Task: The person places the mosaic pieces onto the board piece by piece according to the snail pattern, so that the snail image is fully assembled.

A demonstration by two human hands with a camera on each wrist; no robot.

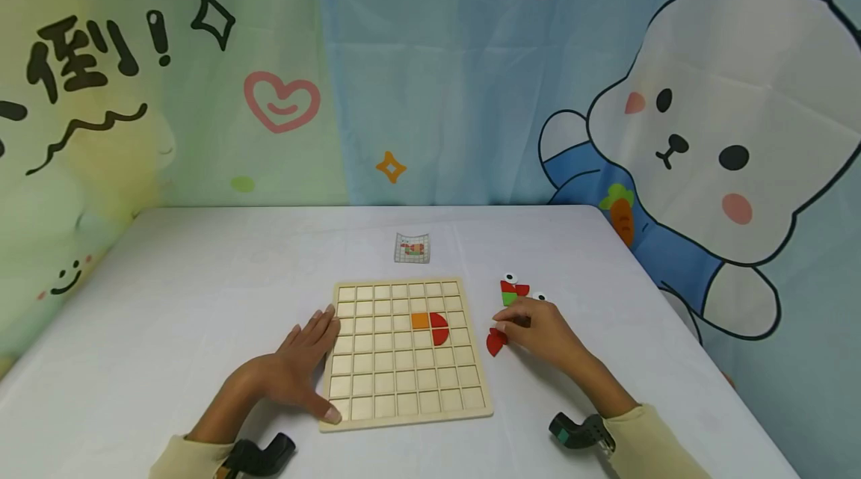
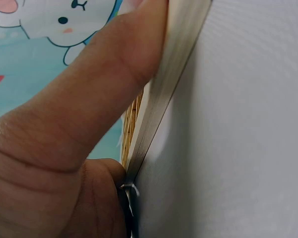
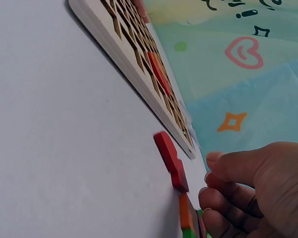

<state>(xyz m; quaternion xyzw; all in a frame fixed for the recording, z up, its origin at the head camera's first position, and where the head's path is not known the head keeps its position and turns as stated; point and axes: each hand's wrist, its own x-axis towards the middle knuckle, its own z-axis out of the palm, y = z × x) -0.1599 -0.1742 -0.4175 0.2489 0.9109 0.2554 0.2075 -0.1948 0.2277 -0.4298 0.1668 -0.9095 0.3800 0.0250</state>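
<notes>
A wooden grid board lies on the white table. My left hand is spread along its left side, thumb on the near left corner and fingertips at the left edge. Set in the grid are an orange square and two red quarter-round pieces. Right of the board, my right hand hovers with loosely curled fingers over loose pieces. Below its fingertips lies a red piece; in the right wrist view, the thumb stands apart from the red piece, with nothing visible in its grasp.
Beyond the right hand lie a green piece, small red pieces and a round eye piece. A second eye piece shows behind the knuckles. A printed pattern card lies behind the board. A cartoon curtain hangs behind the table.
</notes>
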